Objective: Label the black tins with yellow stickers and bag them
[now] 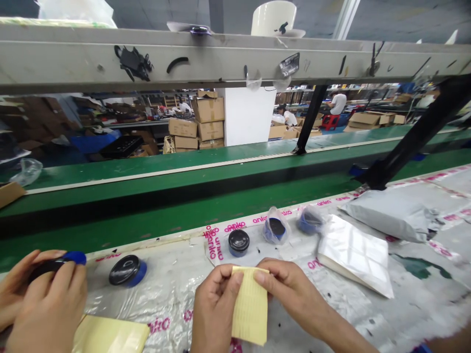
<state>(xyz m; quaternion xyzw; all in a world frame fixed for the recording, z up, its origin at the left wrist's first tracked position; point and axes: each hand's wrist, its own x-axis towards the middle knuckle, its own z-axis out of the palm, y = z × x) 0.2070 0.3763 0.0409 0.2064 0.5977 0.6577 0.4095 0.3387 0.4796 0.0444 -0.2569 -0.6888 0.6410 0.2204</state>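
Pale yellow label sheet (250, 308) pinched between both hands

Its long axis is held nearly upright in view, the free end hanging toward the wearer. The upper end is gripped by the left hand (215, 309) and right hand (294, 294), thumbs pressed on its face, other fingers hidden behind. A black-lidded blue jar (239, 242) is set just beyond, on plastic sheeting (172, 299) printed "anko" in pink; a jar (47, 268) is held by a co-worker's hands (44, 304)
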